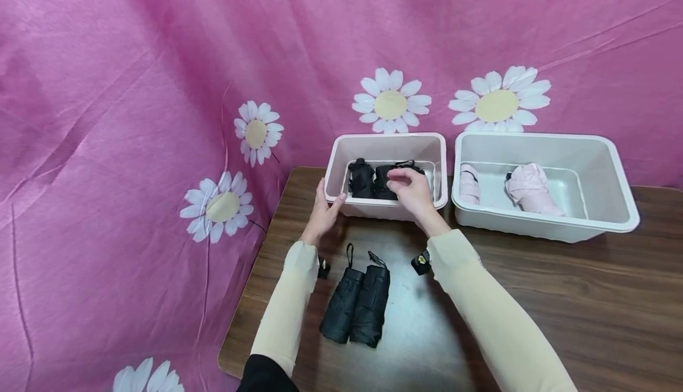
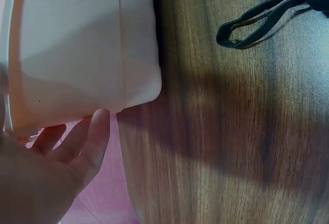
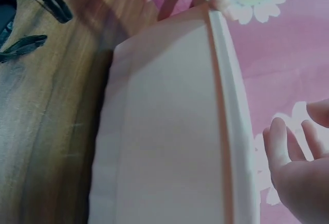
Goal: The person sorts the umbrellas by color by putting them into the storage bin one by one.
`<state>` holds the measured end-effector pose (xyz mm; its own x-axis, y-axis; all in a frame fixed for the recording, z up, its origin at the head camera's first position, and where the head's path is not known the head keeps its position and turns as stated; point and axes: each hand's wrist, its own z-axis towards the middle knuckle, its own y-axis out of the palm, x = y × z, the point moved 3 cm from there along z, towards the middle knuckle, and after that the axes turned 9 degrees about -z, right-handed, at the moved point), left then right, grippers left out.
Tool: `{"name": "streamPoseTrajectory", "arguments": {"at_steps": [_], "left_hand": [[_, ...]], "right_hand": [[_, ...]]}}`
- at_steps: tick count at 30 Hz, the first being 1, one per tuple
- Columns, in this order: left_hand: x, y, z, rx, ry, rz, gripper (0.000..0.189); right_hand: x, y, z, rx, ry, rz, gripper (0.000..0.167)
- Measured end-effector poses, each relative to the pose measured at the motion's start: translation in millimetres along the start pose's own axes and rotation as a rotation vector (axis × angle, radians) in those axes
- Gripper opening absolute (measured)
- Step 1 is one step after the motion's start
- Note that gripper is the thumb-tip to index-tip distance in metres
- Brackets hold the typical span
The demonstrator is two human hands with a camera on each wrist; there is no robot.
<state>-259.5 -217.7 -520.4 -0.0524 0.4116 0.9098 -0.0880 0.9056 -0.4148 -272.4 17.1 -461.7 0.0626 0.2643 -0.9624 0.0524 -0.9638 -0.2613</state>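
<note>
My left hand [image 1: 322,215] holds the front left corner of a small whitish plastic bin [image 1: 368,209], with thumb and fingers around its rim and side. In the left wrist view, the fingers [image 2: 95,139] lie against the bin's outer wall. Over the bin's right half hovers my right hand [image 1: 415,195], its fingers loosely bent with nothing between them. Inside lie black folded umbrellas [image 1: 361,179], partly hidden behind that hand. On the table between my forearms, two more black folded umbrellas [image 1: 341,312] lie side by side, wrist straps pointing towards the bin.
To the right stands a larger whitish bin [image 1: 544,226] with two pink folded umbrellas [image 1: 529,187] inside. Both bins stand on a brown wooden table [image 1: 587,297]. Behind and left hangs a pink cloth [image 1: 133,161] with white flowers.
</note>
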Motion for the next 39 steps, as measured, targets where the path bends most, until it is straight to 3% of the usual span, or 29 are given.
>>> {"name": "streamPoseTrajectory", "arguments": {"at_steps": [13,20,26,33,39], "left_hand": [[1.6,0.4,-0.4,-0.002,-0.012,-0.017,0.079],[2.3,0.2,-0.6,-0.007,-0.019,-0.023,0.079],[3.8,-0.1,-2.5,-0.008,-0.024,-0.035,0.08],[3.8,1.8,-2.6,-0.013,-0.027,-0.054,0.08],[0.3,2.4,-1.2,-0.015,-0.038,-0.067,0.081]], "right_hand": [[-30.9,-25.7,-26.7,0.023,-0.071,0.207,0.026],[-27.7,-35.2,-49.7,0.008,-0.069,0.259,0.024],[4.5,-24.5,-72.8,-0.073,-0.027,0.147,0.029],[70.8,6.3,-101.8,-0.16,0.177,0.054,0.034],[108.6,31.5,-137.2,-0.267,0.322,0.04,0.042]]}}
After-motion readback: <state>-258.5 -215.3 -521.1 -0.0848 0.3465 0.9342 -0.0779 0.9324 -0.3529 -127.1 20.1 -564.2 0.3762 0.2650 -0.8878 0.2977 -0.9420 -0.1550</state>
